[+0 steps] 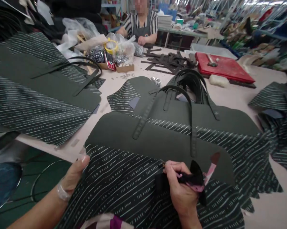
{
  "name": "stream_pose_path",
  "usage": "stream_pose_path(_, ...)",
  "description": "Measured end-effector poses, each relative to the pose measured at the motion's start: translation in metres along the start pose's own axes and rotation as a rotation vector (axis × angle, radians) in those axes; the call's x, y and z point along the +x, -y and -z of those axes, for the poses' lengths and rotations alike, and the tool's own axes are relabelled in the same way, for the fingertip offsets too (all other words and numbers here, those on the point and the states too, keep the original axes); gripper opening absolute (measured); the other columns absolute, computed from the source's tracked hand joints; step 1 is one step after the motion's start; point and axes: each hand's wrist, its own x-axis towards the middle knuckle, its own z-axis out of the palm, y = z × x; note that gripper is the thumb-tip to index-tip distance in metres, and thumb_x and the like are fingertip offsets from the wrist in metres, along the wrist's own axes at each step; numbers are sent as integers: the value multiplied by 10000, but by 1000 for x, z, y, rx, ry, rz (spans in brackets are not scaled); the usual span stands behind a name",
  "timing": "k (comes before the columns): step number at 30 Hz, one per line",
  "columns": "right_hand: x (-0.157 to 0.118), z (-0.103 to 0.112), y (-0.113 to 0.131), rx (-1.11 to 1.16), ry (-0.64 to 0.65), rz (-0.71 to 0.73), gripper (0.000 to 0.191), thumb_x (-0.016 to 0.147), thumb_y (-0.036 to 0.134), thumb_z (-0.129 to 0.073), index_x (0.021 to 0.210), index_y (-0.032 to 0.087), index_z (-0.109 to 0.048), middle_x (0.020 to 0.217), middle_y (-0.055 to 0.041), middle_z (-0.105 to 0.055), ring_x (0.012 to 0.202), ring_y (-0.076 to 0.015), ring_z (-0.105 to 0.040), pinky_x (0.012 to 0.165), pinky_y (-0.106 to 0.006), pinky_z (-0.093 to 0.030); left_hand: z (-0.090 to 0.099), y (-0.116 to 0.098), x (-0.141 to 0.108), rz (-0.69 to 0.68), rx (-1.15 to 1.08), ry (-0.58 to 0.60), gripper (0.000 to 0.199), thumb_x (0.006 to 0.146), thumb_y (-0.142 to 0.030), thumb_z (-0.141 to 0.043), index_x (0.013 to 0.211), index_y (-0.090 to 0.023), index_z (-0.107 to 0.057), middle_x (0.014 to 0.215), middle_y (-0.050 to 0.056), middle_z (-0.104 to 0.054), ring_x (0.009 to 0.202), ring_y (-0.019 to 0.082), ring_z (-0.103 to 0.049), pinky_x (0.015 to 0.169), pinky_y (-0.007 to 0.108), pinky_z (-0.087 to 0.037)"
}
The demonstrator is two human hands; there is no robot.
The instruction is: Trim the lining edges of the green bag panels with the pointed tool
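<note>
In front of me lies a dark green bag panel (pixel 157 136) with a striped, lettered fabric lower part (pixel 119 175) and a strap handle (pixel 147 119) attached on top. My left hand (pixel 77 168) pinches the panel's left edge, thumb on top and the other fingers hidden underneath. My right hand (pixel 181 184) is closed around a pink-and-black tool (pixel 197 184), whose exact kind I cannot make out. A thin tip shows at its fingertips, close to the seam between the green part and the fabric. Behind this panel is a second bag panel (pixel 231 119) with handles.
More striped panels lie at left (pixel 38 105) and right (pixel 284 105). Farther back are plastic bags (pixel 124 52), yellow tape (pixel 111 46), dark strips (pixel 172 60), and a red board (pixel 224 66) bearing a hammer (pixel 212 62). Across the table sits a person (pixel 142 27).
</note>
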Motion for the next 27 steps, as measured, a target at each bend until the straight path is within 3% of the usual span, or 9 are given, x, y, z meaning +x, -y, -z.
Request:
stream_pose_path(4, -1, 1, 1, -20, 5, 20, 218, 920, 221, -641, 702, 208, -632, 728, 7, -676, 711, -144, -678, 666, -247, -537, -22, 51, -3, 91, -61, 27, 365, 447, -367, -971, 690, -174, -779, 830, 102, -804, 830, 333, -760, 896, 450, -600)
stream_pose_path(6, -1, 2, 1, -31, 16, 23, 215, 922, 216, -639, 707, 209, -633, 736, 9, -675, 718, -140, -678, 671, -241, -537, -46, 68, 0, 110, -124, 11, 357, 437, -308, -983, 693, -172, -775, 852, 93, -805, 839, 310, -757, 912, 437, -603)
stream_pose_path(9, -2, 5, 1, -40, 18, 31, 223, 928, 204, -631, 705, 209, -632, 741, 11, -675, 734, -134, -681, 709, -238, -542, -84, 77, 6, 126, -207, -81, 194, 635, -165, -889, 790, -154, -772, 886, 68, -801, 795, 223, -747, 934, 387, -597)
stream_pose_path(11, -3, 7, -1, -35, 15, 17, 222, 932, 200, -628, 710, 210, -631, 746, 10, -673, 756, -139, -687, 725, -245, -544, -101, 76, 9, 150, -201, -162, 51, 808, -138, -743, 854, -131, -761, 890, 81, -793, 792, 212, -745, 952, 398, -589)
stream_pose_path(12, -3, 8, -2, -31, 14, 4, 217, 934, 203, -630, 716, 210, -631, 750, 8, -672, 765, -144, -688, 725, -251, -545, -106, 75, 11, 164, -189, -198, 88, 870, -141, -669, 883, -123, -754, 895, 90, -789, 815, 220, -748, 965, 412, -582)
stream_pose_path(19, -5, 13, -3, -20, 18, -38, 209, 939, 182, -620, 733, 219, -627, 762, 24, -663, 784, -114, -673, 753, -217, -524, -106, 72, 13, 233, -225, -236, 225, 958, -197, -556, 1102, -138, -719, 1039, 99, -777, 1007, 258, -731, 1020, 436, -545)
stream_pose_path(27, -3, 8, 2, -13, 15, -55, 226, 911, 145, -618, 697, 219, -610, 710, 28, -661, 716, -111, -676, 681, -204, -530, -96, 74, 12, 280, -222, -208, 210, 946, -237, -587, 1008, -142, -763, 1006, 100, -786, 1049, 289, -717, 1029, 462, -532)
